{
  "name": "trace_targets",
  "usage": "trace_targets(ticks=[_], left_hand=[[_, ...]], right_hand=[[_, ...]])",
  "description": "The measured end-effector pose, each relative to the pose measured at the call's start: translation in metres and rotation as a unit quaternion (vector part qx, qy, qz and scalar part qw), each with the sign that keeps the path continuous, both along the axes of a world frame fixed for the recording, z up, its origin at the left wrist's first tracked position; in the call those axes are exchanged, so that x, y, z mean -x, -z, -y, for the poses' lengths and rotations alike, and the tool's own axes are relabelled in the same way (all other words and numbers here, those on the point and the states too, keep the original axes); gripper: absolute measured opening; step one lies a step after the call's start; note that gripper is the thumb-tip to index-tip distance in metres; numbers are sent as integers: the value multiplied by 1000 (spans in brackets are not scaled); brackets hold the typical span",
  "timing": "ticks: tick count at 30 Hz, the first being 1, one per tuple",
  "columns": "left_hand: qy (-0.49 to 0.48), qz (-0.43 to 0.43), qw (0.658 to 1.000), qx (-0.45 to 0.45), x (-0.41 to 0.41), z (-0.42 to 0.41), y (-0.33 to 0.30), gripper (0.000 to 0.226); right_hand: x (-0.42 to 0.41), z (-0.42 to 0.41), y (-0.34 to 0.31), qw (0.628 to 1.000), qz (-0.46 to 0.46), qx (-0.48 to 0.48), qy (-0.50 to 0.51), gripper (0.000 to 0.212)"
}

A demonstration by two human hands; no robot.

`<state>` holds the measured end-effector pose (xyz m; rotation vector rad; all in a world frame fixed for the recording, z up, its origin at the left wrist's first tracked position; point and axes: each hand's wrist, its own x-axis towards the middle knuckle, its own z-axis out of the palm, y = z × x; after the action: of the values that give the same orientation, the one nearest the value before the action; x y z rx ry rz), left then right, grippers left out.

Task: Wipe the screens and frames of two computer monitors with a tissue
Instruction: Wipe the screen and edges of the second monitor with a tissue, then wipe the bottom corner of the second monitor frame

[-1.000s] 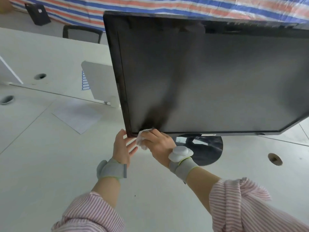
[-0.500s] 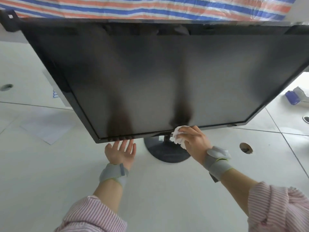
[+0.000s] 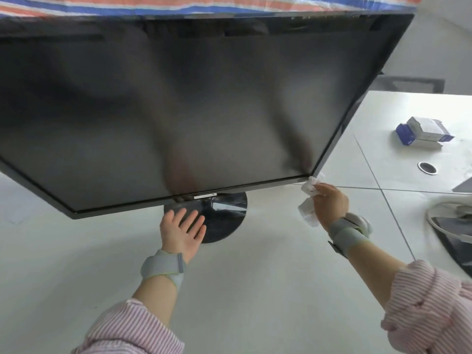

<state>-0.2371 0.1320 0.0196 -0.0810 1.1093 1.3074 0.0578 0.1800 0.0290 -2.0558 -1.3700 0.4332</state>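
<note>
A large black monitor (image 3: pixel 194 103) with a dark screen fills most of the view, standing on a round black base (image 3: pixel 227 215) on the white desk. My right hand (image 3: pixel 330 203) grips a crumpled white tissue (image 3: pixel 307 200) and presses it against the frame's lower right corner. My left hand (image 3: pixel 182 231) is flat and open, fingers spread, just below the bottom frame edge and over the left part of the base. It holds nothing.
A blue and white box (image 3: pixel 422 134) lies on the desk at the right, with a round cable hole (image 3: pixel 427 167) in front of it. A dark flat object with a white cable (image 3: pixel 449 223) lies at the right edge. A striped tarp (image 3: pixel 204 5) hangs behind.
My right hand has slid the tissue along the bottom frame from its left corner to its right corner. My view turned right with it. My left hand stayed open under the bottom edge.
</note>
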Motion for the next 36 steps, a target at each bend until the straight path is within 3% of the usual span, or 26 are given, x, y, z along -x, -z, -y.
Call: trace_targets(ticks=[7,13,18,21,27,30,33,36], left_hand=[[167,-221,961,24,-33,43,-5,44],[272,-399,874,-57,-39,115,-21,29],[356,-443,817,-95,-25,213,-20,32],[368,-449,808,-97,-24,269,-15,29],[394,-447,801,-57,-13,392,20,5],[402,-460,791,-33,-7,443,47,10],[450,-467,761,3,-4,477,83,7],[494,-485,721,24,-1,489,120,18]], right_hand=[[4,64,0,994,-58,68,-67,26],[35,155,-15,989,-111,71,-61,29],[77,268,-16,978,-189,89,-30,30],[92,323,-5,960,-251,127,-16,28],[112,443,23,948,-240,194,-73,20],[113,487,46,926,-254,258,-103,31],[115,518,77,908,-258,309,-113,41],[121,530,116,915,-232,311,-113,24]])
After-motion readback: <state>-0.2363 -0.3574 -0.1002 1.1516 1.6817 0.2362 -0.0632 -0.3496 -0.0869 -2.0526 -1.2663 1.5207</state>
